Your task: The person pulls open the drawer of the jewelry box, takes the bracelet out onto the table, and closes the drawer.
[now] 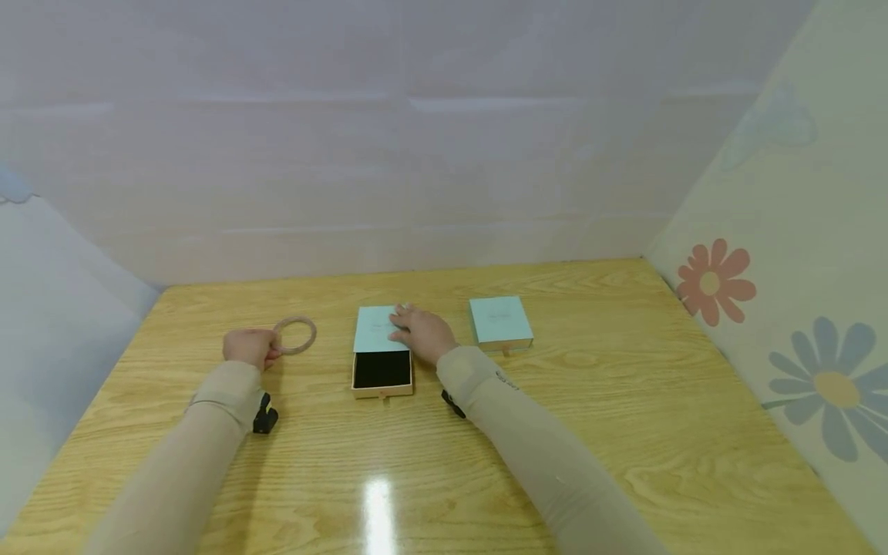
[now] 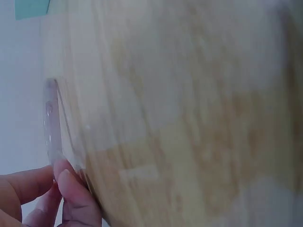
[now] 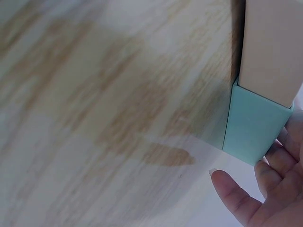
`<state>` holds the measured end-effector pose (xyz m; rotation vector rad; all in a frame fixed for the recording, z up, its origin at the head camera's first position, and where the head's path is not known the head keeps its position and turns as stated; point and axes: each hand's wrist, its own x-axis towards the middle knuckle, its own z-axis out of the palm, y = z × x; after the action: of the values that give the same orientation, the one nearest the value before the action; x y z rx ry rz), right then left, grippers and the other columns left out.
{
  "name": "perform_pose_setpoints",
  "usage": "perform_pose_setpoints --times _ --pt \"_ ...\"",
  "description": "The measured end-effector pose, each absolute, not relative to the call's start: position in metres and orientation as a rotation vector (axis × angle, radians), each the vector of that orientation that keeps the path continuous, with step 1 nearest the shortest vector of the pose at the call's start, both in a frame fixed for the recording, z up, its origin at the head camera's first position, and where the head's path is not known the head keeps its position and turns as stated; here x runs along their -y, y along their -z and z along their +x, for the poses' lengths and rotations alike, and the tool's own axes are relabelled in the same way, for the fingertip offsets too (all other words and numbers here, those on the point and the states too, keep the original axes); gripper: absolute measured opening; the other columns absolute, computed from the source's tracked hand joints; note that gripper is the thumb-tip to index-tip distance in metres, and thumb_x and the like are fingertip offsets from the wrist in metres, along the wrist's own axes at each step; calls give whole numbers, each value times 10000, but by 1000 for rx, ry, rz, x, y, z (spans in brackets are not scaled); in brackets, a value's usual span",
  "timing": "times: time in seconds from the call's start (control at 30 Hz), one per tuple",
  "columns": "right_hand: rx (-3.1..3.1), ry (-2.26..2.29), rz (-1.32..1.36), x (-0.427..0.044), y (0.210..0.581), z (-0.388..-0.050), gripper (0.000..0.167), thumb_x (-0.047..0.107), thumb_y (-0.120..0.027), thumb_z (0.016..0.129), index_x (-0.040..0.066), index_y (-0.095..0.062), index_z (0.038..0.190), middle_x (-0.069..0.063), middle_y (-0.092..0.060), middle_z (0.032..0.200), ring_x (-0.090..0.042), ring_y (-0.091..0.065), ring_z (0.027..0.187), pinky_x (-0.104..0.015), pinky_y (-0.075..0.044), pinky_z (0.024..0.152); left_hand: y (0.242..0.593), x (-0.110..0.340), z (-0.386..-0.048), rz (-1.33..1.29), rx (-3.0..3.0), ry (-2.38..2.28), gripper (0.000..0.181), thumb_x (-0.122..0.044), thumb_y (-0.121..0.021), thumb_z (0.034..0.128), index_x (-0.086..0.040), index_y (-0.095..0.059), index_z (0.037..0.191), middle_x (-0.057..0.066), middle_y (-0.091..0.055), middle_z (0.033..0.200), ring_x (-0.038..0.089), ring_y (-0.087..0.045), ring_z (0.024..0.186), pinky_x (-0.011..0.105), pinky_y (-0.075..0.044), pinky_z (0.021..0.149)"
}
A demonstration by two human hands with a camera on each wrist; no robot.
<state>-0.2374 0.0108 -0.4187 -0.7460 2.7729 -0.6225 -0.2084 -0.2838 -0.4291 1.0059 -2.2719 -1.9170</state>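
My left hand [image 1: 250, 347] pinches the near-left edge of a pale pinkish bangle [image 1: 314, 334] between thumb and fingers; in the left wrist view the bangle [image 2: 53, 118] appears nearly edge-on. To its right lies a mint-green jewellery box [image 1: 373, 330], its pink drawer [image 1: 383, 392] pulled out toward me and showing a black lining. My right hand [image 1: 425, 334] rests on the right part of that box's cover with fingers extended. In the right wrist view the fingers lie against the cover [image 3: 255, 125] and the thumb stands off it.
Farther right on the wooden table [image 1: 624, 401] sits a second mint-green box [image 1: 501, 319] with its drawer closed. A pale backdrop [image 1: 402, 169] rises behind the table, and a flower-printed panel [image 1: 784, 254] borders the right side.
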Motion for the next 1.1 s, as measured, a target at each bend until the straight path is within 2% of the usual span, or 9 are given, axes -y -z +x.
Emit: perform_pose_setpoints --times 0.3,0.7,1.1 --pt "-2763 673 -770 -13 427 -245 503 333 -527 995 98 -472 1437 -36 -328 1543 -184 -250 1436 -347 -260 1151 428 284 -209 991 2306 1894 501 36 -538 863 189 -440 1330 -7 -571 620 44 -584 460 194 -515 455" --pt "-2776 636 -768 -13 418 -240 497 308 -529 994 98 -465 1440 -49 -324 1544 -201 -260 1433 -371 -279 1142 434 289 -220 1026 2336 1875 484 50 -546 862 188 -458 1318 -15 -569 515 43 -572 424 182 -521 458" --pt "-2767 645 -761 -13 417 -240 502 307 -536 992 101 -458 1443 -47 -316 1546 -206 -249 1437 -377 -270 1146 432 286 -217 999 2348 1870 444 38 -586 894 194 -476 1295 -28 -577 516 32 -578 433 171 -522 470"
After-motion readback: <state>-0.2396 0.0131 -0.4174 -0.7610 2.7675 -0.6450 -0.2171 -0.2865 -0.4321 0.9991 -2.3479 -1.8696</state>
